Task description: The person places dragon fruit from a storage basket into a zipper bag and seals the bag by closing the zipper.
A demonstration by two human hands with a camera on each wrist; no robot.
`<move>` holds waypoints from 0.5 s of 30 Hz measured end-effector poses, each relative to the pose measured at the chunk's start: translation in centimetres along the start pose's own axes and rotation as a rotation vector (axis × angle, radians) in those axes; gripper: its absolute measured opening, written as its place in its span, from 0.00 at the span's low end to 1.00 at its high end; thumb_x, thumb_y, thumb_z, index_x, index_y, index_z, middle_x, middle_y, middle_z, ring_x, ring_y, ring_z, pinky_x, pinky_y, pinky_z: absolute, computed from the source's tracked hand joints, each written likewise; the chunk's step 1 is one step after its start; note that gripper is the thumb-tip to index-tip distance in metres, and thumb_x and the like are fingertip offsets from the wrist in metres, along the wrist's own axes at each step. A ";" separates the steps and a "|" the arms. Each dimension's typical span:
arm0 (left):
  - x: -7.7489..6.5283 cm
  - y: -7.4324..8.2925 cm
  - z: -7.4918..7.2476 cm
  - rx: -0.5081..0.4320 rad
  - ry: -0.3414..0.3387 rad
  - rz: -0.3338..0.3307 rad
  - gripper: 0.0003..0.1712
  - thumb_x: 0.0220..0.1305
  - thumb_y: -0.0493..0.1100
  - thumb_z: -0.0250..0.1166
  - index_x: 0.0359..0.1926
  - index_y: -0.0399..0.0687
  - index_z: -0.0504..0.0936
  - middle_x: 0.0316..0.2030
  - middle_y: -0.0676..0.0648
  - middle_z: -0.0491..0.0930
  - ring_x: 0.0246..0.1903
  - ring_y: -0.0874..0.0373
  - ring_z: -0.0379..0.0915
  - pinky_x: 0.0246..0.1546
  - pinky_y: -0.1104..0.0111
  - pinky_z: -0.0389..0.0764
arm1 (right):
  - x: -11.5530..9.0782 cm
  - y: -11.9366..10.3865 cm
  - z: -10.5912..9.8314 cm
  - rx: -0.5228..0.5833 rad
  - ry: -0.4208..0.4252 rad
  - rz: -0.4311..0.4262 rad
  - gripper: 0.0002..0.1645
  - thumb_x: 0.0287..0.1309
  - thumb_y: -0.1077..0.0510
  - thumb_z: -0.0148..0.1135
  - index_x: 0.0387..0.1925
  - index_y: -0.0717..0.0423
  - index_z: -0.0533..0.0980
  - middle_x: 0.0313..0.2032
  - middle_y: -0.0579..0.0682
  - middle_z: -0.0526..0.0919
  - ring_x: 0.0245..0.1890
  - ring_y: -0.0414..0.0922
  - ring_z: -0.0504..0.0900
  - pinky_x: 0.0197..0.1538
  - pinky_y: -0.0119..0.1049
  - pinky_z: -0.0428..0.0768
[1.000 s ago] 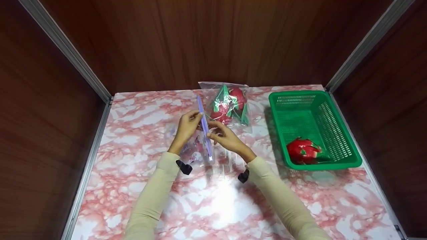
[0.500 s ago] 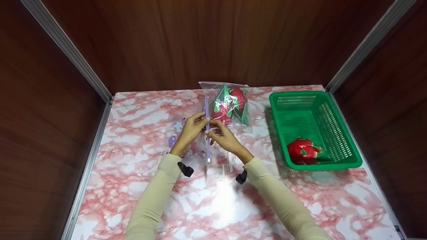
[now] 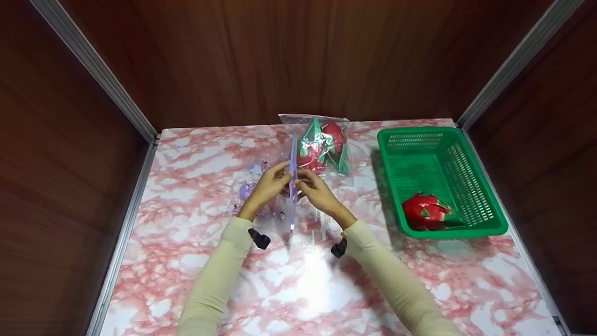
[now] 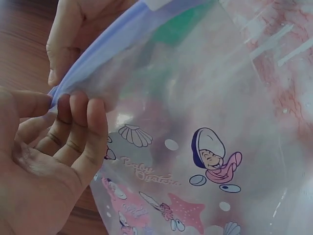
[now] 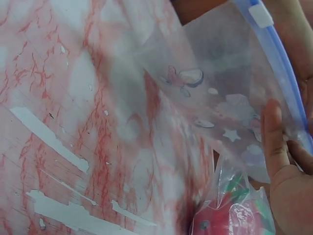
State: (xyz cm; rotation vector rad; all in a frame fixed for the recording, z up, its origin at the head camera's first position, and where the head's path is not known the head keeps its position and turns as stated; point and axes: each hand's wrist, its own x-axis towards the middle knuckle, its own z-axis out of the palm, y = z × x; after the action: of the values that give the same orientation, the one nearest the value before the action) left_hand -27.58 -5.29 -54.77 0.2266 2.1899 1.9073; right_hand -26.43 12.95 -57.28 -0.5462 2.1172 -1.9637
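A clear plastic slider bag (image 3: 245,190) with printed sea cartoons stands between both hands, its purple zip edge (image 3: 292,215) pointing up. My left hand (image 3: 268,186) pinches that edge from the left. In the left wrist view its thumb and forefinger meet on the purple strip (image 4: 93,58). From the right side my right hand (image 3: 319,193) pinches the same edge, thumb and fingers at the strip. A white slider (image 5: 260,15) sits near one end of the zip. Shells and a starfish (image 4: 188,213) are printed on the film. I see nothing inside this bag.
Behind the hands lies another clear bag (image 3: 347,179) with red and green dragon fruits (image 3: 333,135) in it. A green basket (image 3: 385,177) at the right holds one red dragon fruit (image 3: 422,211). Wooden panels (image 3: 298,60) wall in the red-and-white marbled table (image 3: 196,163).
The purple zip edge has swung from slanted to nearly straight and shifted slightly right. Both hands keep their hold on it, and the left has moved right and a little down.
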 end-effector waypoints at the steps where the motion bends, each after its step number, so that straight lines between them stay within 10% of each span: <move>1: 0.0 0.0 0.1 0.014 -0.004 0.003 0.34 0.75 0.34 0.61 0.78 0.37 0.67 0.38 0.48 0.79 0.24 0.61 0.79 0.26 0.70 0.88 | -0.1 0.0 0.0 -0.005 0.002 0.005 0.21 0.80 0.64 0.48 0.67 0.71 0.68 0.55 0.67 0.81 0.42 0.40 0.85 0.43 0.33 0.87; 15: -0.2 -0.4 0.8 0.207 0.064 0.120 0.28 0.75 0.37 0.63 0.73 0.39 0.75 0.28 0.52 0.73 0.18 0.59 0.77 0.23 0.52 0.89 | 0.2 -0.4 0.6 -0.283 0.182 -0.054 0.12 0.70 0.68 0.62 0.53 0.70 0.79 0.44 0.65 0.88 0.39 0.50 0.88 0.36 0.25 0.81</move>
State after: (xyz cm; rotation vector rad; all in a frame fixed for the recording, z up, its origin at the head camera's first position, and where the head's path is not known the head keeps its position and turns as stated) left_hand -27.14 -4.65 -55.29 0.3444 2.4703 1.7675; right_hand -26.35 12.30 -56.93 -0.4913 2.5409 -1.8134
